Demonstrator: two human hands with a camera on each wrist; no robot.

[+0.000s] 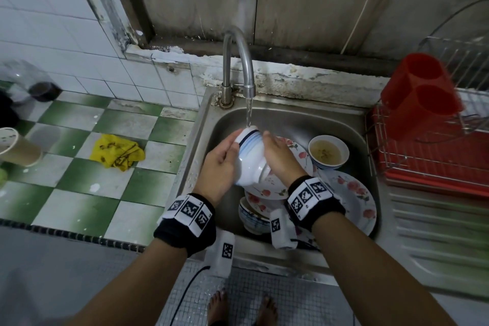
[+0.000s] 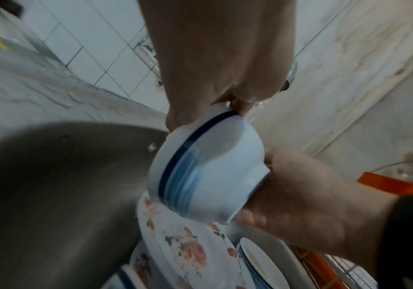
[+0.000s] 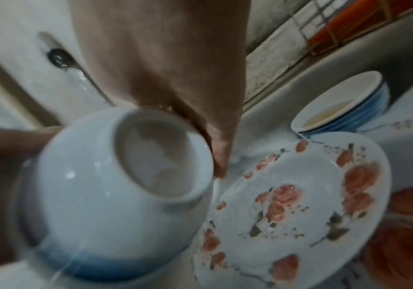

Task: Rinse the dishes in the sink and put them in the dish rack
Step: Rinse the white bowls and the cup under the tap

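Note:
A white bowl (image 1: pixel 250 156) with blue stripes lies tilted on its side under the running tap (image 1: pixel 239 61), above the steel sink (image 1: pixel 291 119). My left hand (image 1: pixel 234 144) grips its rim, fingers curled over the edge (image 2: pixel 225 101). My right hand (image 1: pixel 267 140) holds it round the foot ring (image 3: pixel 166 156), fingers along the base. Water (image 1: pixel 248 111) hits the bowl's upper side. Below lie floral plates (image 1: pixel 354 193) (image 3: pixel 287 205), a small bowl (image 1: pixel 251 216) and a bowl of yellowish liquid (image 1: pixel 329 151). The wire dish rack (image 1: pixel 434 167) on its red tray stands to the right.
A red cutlery holder (image 1: pixel 420 92) hangs on the rack's near corner. A yellow rag (image 1: pixel 116 151) lies on the green-and-white tiled counter to the left, with a paper cup (image 1: pixel 16 145) at the far left. The steel drainboard (image 1: pixel 436 233) runs along the front right.

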